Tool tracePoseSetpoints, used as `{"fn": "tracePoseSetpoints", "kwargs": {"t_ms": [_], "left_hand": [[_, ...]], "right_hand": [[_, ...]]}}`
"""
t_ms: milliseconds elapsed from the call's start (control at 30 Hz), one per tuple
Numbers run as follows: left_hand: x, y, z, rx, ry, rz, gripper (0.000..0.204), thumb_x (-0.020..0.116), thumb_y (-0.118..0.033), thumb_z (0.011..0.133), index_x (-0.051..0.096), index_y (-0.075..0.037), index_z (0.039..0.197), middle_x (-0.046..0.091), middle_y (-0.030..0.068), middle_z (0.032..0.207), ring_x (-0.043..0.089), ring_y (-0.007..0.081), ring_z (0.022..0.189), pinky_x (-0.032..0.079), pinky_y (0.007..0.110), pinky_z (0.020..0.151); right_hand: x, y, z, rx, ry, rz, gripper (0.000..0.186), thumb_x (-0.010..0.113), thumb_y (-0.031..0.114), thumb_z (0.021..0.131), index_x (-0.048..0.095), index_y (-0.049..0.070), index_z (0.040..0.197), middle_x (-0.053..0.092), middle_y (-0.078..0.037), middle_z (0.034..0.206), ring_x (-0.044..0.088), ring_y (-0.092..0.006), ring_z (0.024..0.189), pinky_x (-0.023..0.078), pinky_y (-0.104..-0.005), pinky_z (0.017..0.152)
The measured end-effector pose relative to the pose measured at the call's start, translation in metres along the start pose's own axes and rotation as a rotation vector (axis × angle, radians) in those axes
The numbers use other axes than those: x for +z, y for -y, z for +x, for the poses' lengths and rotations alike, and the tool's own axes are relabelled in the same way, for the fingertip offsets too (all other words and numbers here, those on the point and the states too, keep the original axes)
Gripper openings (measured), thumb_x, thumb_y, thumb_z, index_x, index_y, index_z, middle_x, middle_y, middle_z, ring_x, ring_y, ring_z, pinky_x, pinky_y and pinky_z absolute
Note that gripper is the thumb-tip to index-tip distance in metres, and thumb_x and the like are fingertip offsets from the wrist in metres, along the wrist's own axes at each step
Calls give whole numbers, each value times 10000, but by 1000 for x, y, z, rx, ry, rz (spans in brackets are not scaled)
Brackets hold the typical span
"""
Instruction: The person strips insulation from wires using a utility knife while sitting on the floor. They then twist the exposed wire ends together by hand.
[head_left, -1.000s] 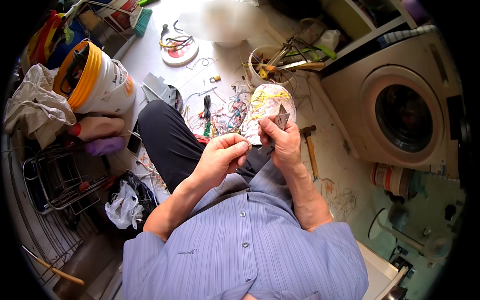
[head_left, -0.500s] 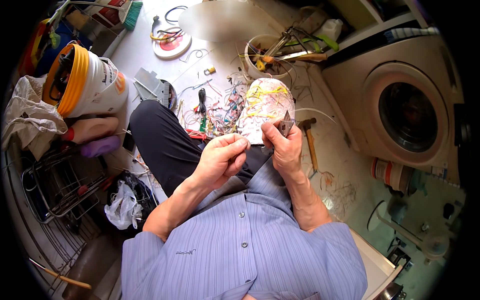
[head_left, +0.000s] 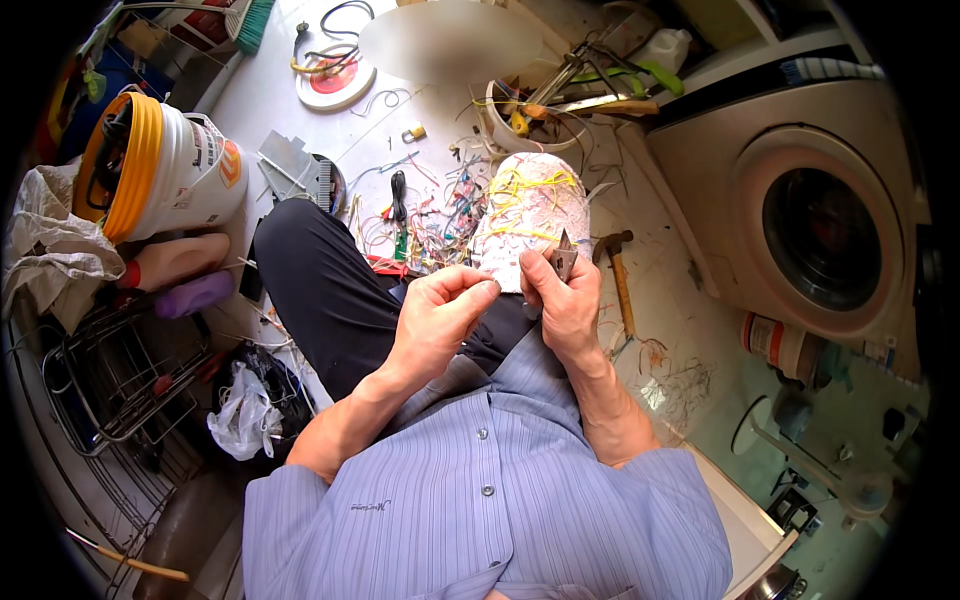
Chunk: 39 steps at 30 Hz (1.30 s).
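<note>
Clamped in your right hand point(head_left: 566, 303): one grey blade point(head_left: 564, 262); your left hand point(head_left: 440, 314), thumb and forefinger together.
Blade pointed, tip away from you, seen against the near right edge of the pale cloth point(head_left: 505, 256); contents of your left pinch, if any, too small to tell. Yellow strands point(head_left: 530, 184) on the cloth; loose wires point(head_left: 440, 222) at its left; hammer point(head_left: 623, 287) at its right, near your right hand.

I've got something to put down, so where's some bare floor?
Bare floor shows between the round white disc and the orange-and-white bucket. Another mostly bare strip lies between the hammer and the washing machine. It's crowded between the dark-trousered knee and the pale pad, where coloured wires lie tangled.
</note>
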<state>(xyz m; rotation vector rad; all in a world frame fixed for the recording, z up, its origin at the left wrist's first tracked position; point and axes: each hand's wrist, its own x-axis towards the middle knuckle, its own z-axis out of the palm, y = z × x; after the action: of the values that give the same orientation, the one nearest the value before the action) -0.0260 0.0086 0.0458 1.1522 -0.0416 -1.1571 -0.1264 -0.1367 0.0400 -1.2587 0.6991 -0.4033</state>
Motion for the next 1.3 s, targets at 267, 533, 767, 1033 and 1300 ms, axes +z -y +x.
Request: {"fn": "tracePoseSetpoints", "kwargs": {"t_ms": [267,533,767,1033,1300], "left_hand": [[-4,5,2,185,-23,223,118,654,-67,947,693,30,1000,672,-11,801,533,-1,641,387,172,531],[2,-6,-9,238,-52,470,98,667,-48,933,698,35,974,644,-20,754,522,8,663,401,186,567],[1,-4,-14,225,-18,361,101,664,-57,931,699,35,955,647,-16,769,518,13,677,402,190,586],[1,-9,-19,162,41,210,125,671,-85,925,700,35,946,652,-9,777,524,24,680,407,200,592],[1,-14,-23,149,14,306,123,698,-88,900,708,34,911,645,-19,742,511,24,653,395,202,565]], "right_hand": [[2,10,-5,154,169,-27,95,705,87,893,709,3,936,596,31,712,506,-45,638,401,-215,569],[0,16,-4,116,259,-85,92,673,81,884,694,-7,905,610,34,728,505,-30,653,404,-207,579],[2,20,-8,117,270,-135,96,647,72,874,699,-8,886,625,14,689,529,-36,616,410,-212,549],[0,20,-9,99,311,-125,89,634,63,877,692,-5,875,633,2,696,549,-43,620,427,-212,559],[0,24,-12,69,358,-112,73,646,46,890,686,-14,884,641,-11,718,568,-61,634,455,-225,575]]}}
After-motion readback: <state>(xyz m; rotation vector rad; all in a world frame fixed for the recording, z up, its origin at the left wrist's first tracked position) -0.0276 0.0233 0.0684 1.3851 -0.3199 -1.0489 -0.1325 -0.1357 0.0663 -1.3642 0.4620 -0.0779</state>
